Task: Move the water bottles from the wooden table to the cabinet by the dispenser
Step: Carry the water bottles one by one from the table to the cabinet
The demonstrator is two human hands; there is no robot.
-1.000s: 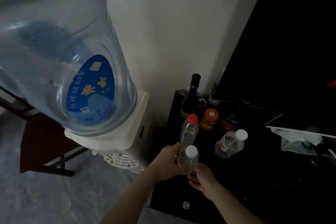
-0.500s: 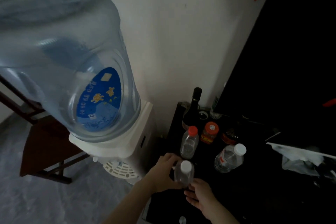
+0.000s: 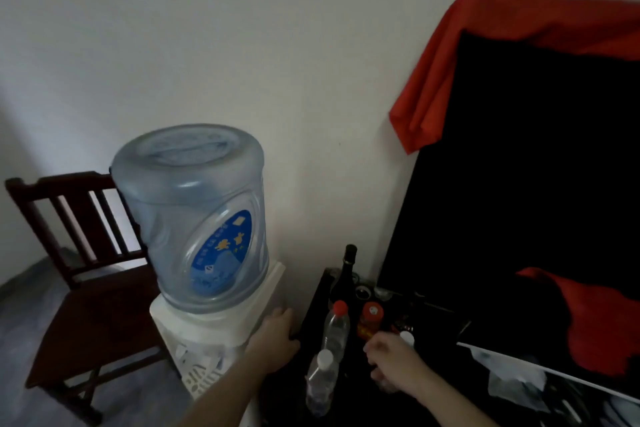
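Observation:
A clear water bottle with a white cap (image 3: 322, 381) stands free on the black cabinet (image 3: 313, 302) near its front left. Behind it stands a second clear bottle with a red cap (image 3: 336, 326). A third bottle shows only its white cap (image 3: 407, 337) behind my right hand (image 3: 391, 362). That hand hovers over the cabinet with loosely curled fingers and holds nothing I can see. My left hand (image 3: 275, 338) rests at the cabinet's left edge, between it and the white dispenser (image 3: 211, 326), fingers relaxed.
The dispenser carries a big blue jug (image 3: 194, 215). A dark glass bottle (image 3: 344, 274) and an orange-lidded jar (image 3: 370, 321) stand at the cabinet's back. A black screen with red cloth (image 3: 526, 163) fills the right. A wooden chair (image 3: 79, 274) stands left.
Both hands have let go of the white-capped bottle, which now stands on the cabinet. The left hand moved left, the right hand moved right. The camera tilted up.

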